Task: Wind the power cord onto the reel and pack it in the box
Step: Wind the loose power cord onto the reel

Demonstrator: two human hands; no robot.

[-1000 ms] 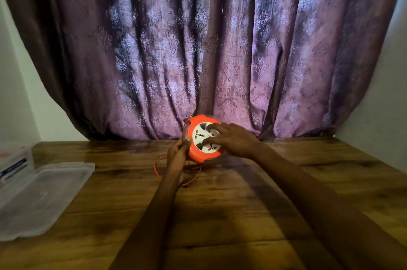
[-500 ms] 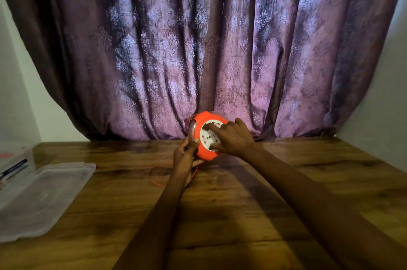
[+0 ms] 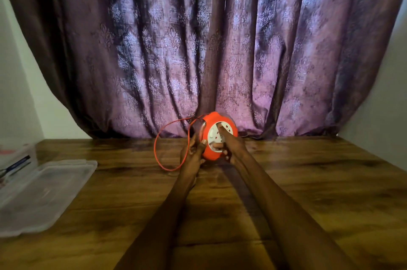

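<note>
Reel (image 3: 217, 135) gripped between both hands, cord (image 3: 163, 148) looping out.

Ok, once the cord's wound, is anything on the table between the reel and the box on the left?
Nothing visible: bare table lies between the reel and the clear lid beside the box.
</note>
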